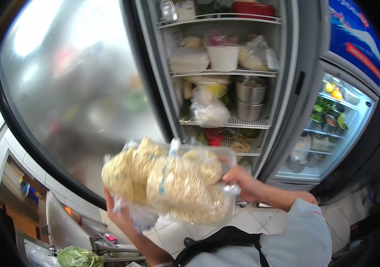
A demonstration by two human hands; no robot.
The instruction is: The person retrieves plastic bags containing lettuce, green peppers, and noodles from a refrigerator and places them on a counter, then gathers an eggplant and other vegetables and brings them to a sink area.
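Observation:
A clear plastic tub (pixel 230 204) heaped with several plastic bags of pale yellow noodles (pixel 176 183) is held in front of me, before the fridge shelves. My right hand (pixel 243 183) grips the tub's right rim, thumb on top. At the left, my left hand (pixel 118 208) supports the load from the side and below; its fingers are mostly hidden behind the bags. A loose, translucent plastic bag (pixel 143 217) hangs beneath the load beside my left wrist.
A fogged glass fridge door (pixel 76 100) swings open at left. Wire shelves (pixel 253 125) hold bags, a white tub (pixel 223 56) and stacked steel pots (pixel 250 100). A lit drinks fridge (pixel 326 133) stands at right. Lower left, a wrapped cabbage (pixel 78 257) lies by metal surfaces. Tiled floor (pixel 260 217) lies below.

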